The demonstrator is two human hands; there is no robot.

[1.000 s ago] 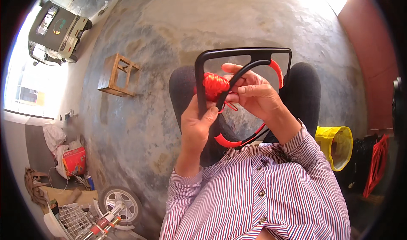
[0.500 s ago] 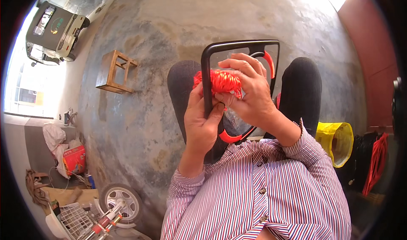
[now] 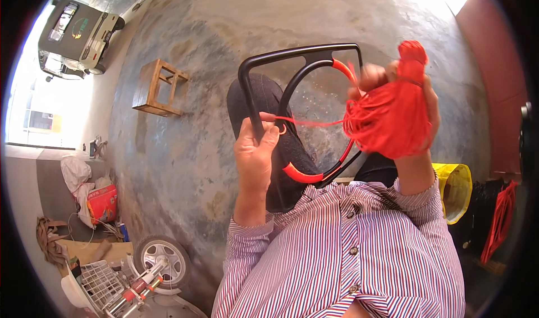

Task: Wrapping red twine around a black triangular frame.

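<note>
A black frame [image 3: 306, 49] with rounded corners stands tilted over my lap, with a black ring [image 3: 287, 93] inside it. Parts of the ring are wrapped in red. My left hand [image 3: 255, 152] is closed around the frame's left side bar, thumb pressed on it, pinching the end of a red strand against it. From there the strand stretches taut to a thick bundle of red cord [image 3: 393, 116]. My right hand [image 3: 377, 76], its fingers blurred by motion, grips that bundle to the right of the frame; the bundle hides most of the palm.
A wooden stool [image 3: 160, 87] stands on the concrete floor at left. Beyond it is a three-wheeled vehicle [image 3: 76, 37]. At lower left lie a wheel [image 3: 163, 262] and a red package [image 3: 102, 205]. On my right are a yellow bag [image 3: 453, 191] and hanging red cords [image 3: 498, 222].
My right hand has moved right, away from the left bar, carrying the cord bundle and drawing a strand out straight. The frame has shifted slightly left with my left hand still on it.
</note>
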